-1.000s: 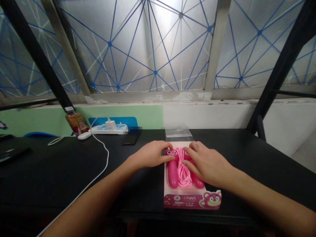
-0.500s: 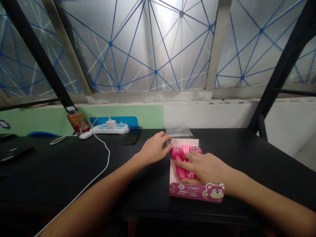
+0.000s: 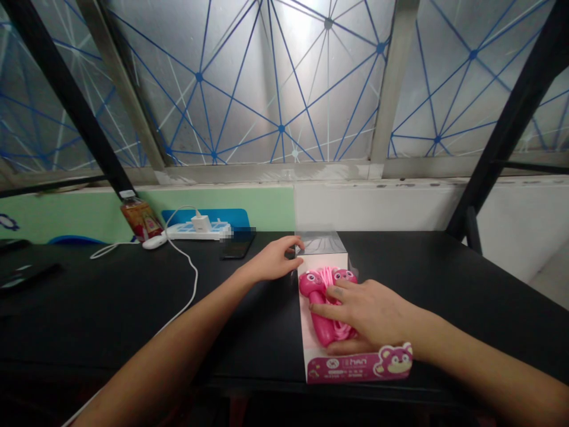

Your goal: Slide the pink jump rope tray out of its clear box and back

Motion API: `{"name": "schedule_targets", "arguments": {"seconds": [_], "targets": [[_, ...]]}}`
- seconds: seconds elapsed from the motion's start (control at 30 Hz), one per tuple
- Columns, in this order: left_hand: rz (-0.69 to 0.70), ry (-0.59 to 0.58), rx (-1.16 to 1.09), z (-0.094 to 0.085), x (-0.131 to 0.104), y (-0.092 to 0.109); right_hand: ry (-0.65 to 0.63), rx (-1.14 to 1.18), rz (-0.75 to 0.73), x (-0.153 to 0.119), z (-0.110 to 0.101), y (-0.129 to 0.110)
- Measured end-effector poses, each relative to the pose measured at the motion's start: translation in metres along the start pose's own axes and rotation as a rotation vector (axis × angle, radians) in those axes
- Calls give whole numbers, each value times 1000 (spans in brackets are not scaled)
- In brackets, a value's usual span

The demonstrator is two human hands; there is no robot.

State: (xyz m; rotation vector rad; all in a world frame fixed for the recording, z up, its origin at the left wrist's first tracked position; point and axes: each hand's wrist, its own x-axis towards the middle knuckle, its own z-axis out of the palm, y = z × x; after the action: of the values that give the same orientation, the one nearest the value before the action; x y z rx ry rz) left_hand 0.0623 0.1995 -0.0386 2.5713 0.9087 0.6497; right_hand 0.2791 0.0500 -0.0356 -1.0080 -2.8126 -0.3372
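Note:
A pink jump rope [image 3: 322,320] with bear-head handles and a coiled cord lies in a pale pink card tray [image 3: 306,341]. The tray's front flap shows a cartoon bear. My right hand [image 3: 371,314] rests over the rope, fingers and thumb spanning a handle and the coil; the palm side is hidden. Behind the tray is a clear plastic cover [image 3: 322,243], which surrounds the tray's far end. With thumb and fingers bent, my left hand [image 3: 278,258] grips the cover's left side.
On the black table [image 3: 146,296], a dark phone [image 3: 237,244] lies left of the cover. Farther left are a white power strip [image 3: 191,231] with a charger, a white cable [image 3: 195,279] and a bottle [image 3: 140,219]. A wall and frosted window stand behind.
The tray and jump rope have moved toward me along with my right hand, and more of the clear cover shows behind them. My left fingers have curled farther around the cover's side.

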Motion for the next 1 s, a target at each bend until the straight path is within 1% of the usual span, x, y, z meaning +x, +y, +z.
{"name": "schedule_targets", "arguments": {"seconds": [0.13, 0.23, 0.37, 0.53, 0.6, 0.7, 0.8, 0.9, 0.93, 1.0], "targets": [[-72, 56, -26, 4, 1, -1, 5, 16, 28, 1, 1, 2], [-68, 75, -19, 5, -1, 0, 35, 10, 47, 2, 5, 6], [-63, 77, -19, 5, -5, 7, 60, -27, 97, 6, 16, 16], [36, 72, -15, 8, -10, 19, 89, -114, 202, 15, 25, 26], [63, 67, -7, 9, -12, 22, 111, -175, 212, 18, 25, 26], [63, 66, -1, 7, -14, 23, 160, -223, 168, 19, 21, 22], [76, 52, 11, 4, -15, 23, 158, -102, 32, 13, 14, 11], [85, 47, 24, 2, -14, 22, 58, 127, -148, 5, 8, 0], [81, 48, 24, 2, -13, 21, 26, 175, -185, 3, 7, -3], [73, 56, 26, 3, -12, 20, -13, 230, -206, 2, 6, -5]]}}
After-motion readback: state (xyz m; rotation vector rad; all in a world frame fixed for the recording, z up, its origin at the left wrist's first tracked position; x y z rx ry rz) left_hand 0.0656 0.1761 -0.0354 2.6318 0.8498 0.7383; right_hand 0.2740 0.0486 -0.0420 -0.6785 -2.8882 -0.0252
